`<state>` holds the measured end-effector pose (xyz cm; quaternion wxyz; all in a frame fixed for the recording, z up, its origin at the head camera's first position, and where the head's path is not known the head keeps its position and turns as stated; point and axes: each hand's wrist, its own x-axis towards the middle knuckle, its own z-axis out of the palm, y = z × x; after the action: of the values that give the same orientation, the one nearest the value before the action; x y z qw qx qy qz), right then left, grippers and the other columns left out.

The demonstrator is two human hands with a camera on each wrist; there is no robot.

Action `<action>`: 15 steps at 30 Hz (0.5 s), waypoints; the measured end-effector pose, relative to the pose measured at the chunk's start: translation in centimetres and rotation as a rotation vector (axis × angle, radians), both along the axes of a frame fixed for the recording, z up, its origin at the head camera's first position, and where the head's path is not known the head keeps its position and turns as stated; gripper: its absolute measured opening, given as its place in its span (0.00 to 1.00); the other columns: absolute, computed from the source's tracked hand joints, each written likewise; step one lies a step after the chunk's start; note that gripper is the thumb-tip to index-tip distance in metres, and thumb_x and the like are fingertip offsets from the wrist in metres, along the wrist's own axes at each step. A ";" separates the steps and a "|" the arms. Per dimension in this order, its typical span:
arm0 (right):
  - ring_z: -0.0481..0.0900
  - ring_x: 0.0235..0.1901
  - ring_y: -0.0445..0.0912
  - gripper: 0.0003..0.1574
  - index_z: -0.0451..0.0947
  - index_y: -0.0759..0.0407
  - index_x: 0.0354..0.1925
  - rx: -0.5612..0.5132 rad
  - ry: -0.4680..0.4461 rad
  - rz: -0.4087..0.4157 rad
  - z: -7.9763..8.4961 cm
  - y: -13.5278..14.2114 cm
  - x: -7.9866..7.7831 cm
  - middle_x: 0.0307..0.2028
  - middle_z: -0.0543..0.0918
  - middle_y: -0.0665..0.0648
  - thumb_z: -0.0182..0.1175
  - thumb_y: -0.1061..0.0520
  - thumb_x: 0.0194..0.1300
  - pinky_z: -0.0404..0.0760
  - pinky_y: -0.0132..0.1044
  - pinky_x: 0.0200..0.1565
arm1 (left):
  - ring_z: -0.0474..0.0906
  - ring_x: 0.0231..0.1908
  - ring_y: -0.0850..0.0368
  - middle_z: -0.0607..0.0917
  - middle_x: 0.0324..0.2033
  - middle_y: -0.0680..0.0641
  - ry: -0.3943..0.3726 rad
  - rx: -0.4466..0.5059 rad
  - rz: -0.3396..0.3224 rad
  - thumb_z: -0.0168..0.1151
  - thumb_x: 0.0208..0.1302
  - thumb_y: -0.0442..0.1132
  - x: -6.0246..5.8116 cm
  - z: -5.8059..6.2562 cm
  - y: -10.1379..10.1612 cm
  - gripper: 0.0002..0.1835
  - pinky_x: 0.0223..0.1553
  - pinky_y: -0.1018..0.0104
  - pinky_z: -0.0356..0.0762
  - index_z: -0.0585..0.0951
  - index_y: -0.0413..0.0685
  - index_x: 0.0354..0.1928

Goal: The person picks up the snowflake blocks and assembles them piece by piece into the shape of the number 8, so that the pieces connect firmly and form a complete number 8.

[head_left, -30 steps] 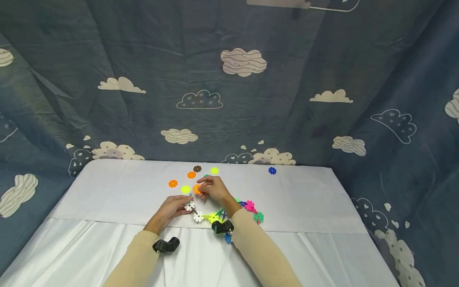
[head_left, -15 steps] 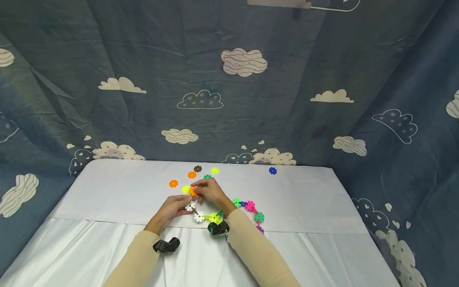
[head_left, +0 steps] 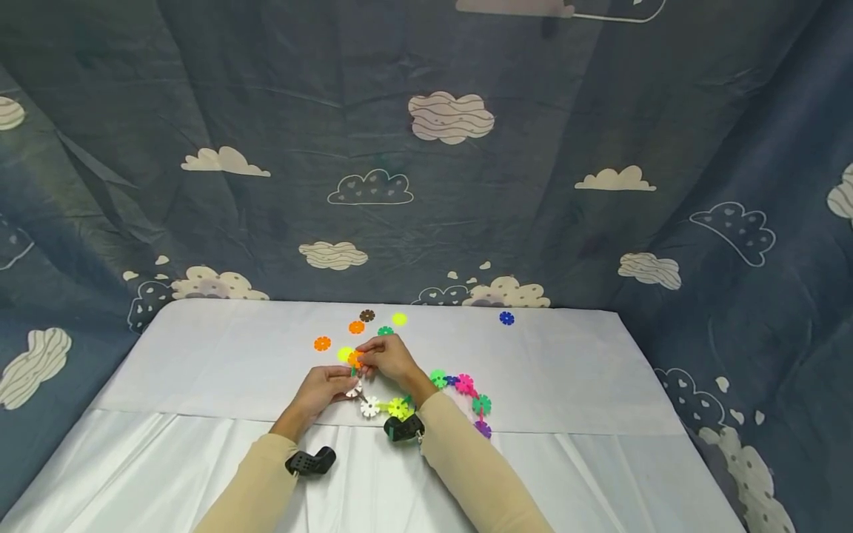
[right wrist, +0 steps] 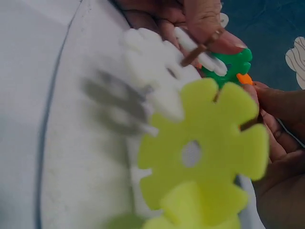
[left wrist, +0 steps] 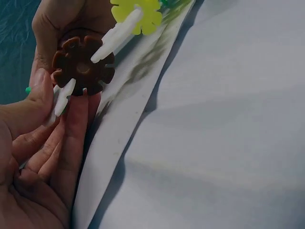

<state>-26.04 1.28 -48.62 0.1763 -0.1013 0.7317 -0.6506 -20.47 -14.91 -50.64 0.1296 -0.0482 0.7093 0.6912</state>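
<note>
The right hand [head_left: 391, 357] is pinching the orange disc [head_left: 355, 360] in its fingers, just beyond the green disc [right wrist: 241, 59] and seemingly touching it; the left hand's [head_left: 324, 387] fingers are gripping the white disc [left wrist: 63, 97], nearer the person.

Yellow disc [right wrist: 217, 152] in smooth matt plastic, white disc [right wrist: 145, 59] in similar plastic, brown plastic disc [left wrist: 71, 66] with faint sheen, surface [head_left: 600, 474] in white creased cloth, wrinkled matt fabric backdrop [head_left: 520, 222], cloth sleeves [head_left: 476, 459].
</note>
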 end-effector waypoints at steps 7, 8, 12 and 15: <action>0.77 0.17 0.42 0.09 0.81 0.77 0.41 0.021 0.022 0.035 0.1 0.2 -0.2 0.26 0.84 0.62 0.60 0.74 0.60 0.81 0.31 0.24 | 0.81 0.33 0.61 0.85 0.41 0.35 -0.001 -0.063 0.044 0.59 0.65 0.28 0.2 0.3 0.6 0.18 0.36 0.67 0.84 0.73 0.19 0.53; 0.77 0.17 0.42 0.09 0.81 0.76 0.41 0.027 0.022 0.036 0.1 0.3 -0.2 0.26 0.85 0.63 0.60 0.74 0.60 0.81 0.31 0.24 | 0.81 0.33 0.61 0.85 0.41 0.35 -0.006 -0.063 0.048 0.59 0.65 0.28 0.2 0.3 0.6 0.18 0.36 0.67 0.84 0.73 0.20 0.53; 0.77 0.18 0.42 0.09 0.82 0.74 0.41 0.055 0.024 0.041 -0.1 0.6 -0.3 0.26 0.84 0.63 0.61 0.72 0.61 0.81 0.31 0.24 | 0.81 0.33 0.61 0.85 0.41 0.37 -0.024 -0.070 0.034 0.60 0.65 0.29 0.1 0.3 0.7 0.18 0.36 0.66 0.84 0.74 0.21 0.52; 0.77 0.18 0.41 0.09 0.83 0.73 0.42 0.067 0.017 0.047 -0.1 0.6 -0.2 0.25 0.83 0.60 0.61 0.71 0.62 0.79 0.30 0.23 | 0.80 0.32 0.61 0.85 0.37 0.42 -0.042 -0.072 -0.001 0.62 0.64 0.31 0.0 0.1 0.5 0.18 0.37 0.67 0.84 0.75 0.22 0.51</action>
<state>-26.27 1.90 -48.76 0.1885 -0.1180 0.7521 -0.6204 -20.45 -14.45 -50.51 0.1432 -0.0670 0.7309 0.6640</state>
